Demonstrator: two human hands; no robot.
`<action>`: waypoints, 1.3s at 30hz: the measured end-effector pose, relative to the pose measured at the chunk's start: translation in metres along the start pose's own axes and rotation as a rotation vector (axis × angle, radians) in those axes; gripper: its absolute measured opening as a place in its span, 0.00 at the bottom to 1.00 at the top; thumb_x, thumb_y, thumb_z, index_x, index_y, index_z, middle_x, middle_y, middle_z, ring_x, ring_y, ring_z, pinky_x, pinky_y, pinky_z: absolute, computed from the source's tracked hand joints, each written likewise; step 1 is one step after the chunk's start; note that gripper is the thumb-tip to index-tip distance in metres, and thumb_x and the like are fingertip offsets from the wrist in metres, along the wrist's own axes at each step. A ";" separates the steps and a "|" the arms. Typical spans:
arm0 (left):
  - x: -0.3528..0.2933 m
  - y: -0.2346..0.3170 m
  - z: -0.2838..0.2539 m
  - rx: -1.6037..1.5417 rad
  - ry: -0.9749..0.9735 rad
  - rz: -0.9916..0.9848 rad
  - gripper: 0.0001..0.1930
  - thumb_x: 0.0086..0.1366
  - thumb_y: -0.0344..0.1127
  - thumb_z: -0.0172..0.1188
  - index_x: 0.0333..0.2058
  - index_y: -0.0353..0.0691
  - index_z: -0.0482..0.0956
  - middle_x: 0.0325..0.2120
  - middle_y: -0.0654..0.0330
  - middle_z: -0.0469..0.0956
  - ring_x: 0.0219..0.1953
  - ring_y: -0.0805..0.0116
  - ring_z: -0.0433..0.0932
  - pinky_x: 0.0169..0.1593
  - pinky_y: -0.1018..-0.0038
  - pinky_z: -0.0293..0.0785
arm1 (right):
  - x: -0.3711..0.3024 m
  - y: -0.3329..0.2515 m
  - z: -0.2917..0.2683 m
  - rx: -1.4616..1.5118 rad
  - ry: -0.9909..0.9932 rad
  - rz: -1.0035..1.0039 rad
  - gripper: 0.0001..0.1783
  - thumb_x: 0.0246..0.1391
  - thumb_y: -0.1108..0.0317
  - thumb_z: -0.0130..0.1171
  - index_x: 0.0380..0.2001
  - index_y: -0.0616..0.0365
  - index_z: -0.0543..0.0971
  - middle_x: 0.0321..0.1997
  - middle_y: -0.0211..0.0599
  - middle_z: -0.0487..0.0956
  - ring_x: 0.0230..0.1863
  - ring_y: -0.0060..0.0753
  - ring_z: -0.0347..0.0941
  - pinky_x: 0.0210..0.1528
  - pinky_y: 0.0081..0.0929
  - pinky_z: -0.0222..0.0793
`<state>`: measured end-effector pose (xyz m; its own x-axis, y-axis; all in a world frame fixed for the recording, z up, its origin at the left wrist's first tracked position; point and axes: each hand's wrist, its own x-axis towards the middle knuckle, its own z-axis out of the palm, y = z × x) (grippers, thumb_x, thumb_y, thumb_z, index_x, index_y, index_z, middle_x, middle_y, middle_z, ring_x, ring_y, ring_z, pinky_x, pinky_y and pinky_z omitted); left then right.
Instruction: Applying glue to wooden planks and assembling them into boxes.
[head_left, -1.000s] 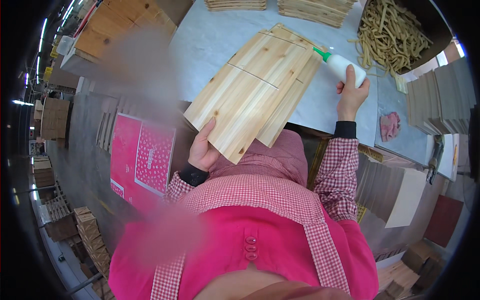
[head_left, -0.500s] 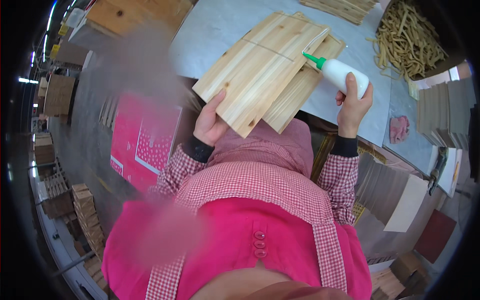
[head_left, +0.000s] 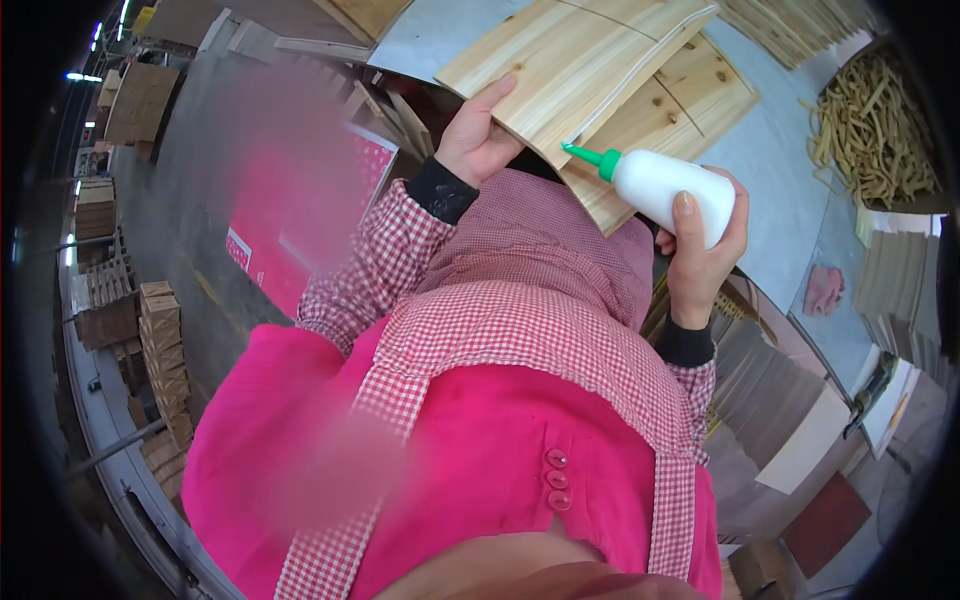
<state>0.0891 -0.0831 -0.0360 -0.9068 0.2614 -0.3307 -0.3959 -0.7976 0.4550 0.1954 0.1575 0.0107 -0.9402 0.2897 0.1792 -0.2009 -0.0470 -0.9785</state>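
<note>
My left hand (head_left: 482, 135) grips the near left corner of a pale wooden panel (head_left: 560, 70), thumb on top and fingers beneath. My right hand (head_left: 705, 245) is wrapped round a white squeeze glue bottle (head_left: 665, 190) with a green nozzle (head_left: 592, 157). The nozzle points left, its tip at the panel's right edge near the corner closest to me. A white line of glue (head_left: 640, 75) runs along that edge from the far end to the tip. Under the held panel lies a second wooden panel (head_left: 690, 95), sticking out to the right.
The panels overlie a pale worktable (head_left: 770, 210). At its far right are a box of curled wood-coloured strips (head_left: 870, 125), stacked boards (head_left: 800, 25) and a pink cloth (head_left: 825, 290). More boards (head_left: 900, 290) stand at the right. A pink carton (head_left: 290, 220) is at the left.
The nozzle has moved along the panel's right edge toward me, and the glue line has grown longer. My left hand still holds the panel; the whole view has shifted.
</note>
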 end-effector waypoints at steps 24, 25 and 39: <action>-0.038 0.006 0.019 0.069 -0.030 -0.047 0.27 0.66 0.33 0.55 0.61 0.35 0.57 0.57 0.50 0.66 0.59 0.55 0.66 0.63 0.59 0.64 | 0.111 0.023 -0.046 -0.260 0.284 -0.441 0.22 0.51 0.64 0.66 0.45 0.61 0.68 0.34 0.35 0.75 0.21 0.19 0.70 0.19 0.17 0.67; -0.041 0.007 0.020 0.083 -0.023 -0.038 0.27 0.66 0.33 0.54 0.61 0.35 0.57 0.57 0.50 0.66 0.59 0.55 0.66 0.63 0.59 0.64 | 0.119 0.023 -0.048 -0.233 0.315 -0.422 0.22 0.51 0.64 0.66 0.45 0.61 0.69 0.34 0.35 0.75 0.21 0.19 0.70 0.18 0.17 0.67; -0.038 0.003 0.006 0.107 -0.024 -0.059 0.28 0.68 0.38 0.52 0.63 0.36 0.56 0.59 0.47 0.64 0.59 0.52 0.67 0.62 0.56 0.65 | 0.144 0.008 -0.076 0.249 0.668 -0.332 0.18 0.58 0.59 0.58 0.41 0.60 0.68 0.29 0.36 0.75 0.16 0.21 0.66 0.14 0.19 0.58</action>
<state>0.1213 -0.0923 -0.0173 -0.8843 0.3199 -0.3400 -0.4603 -0.7186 0.5212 0.0793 0.2717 0.0208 -0.4715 0.8357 0.2816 -0.5727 -0.0473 -0.8184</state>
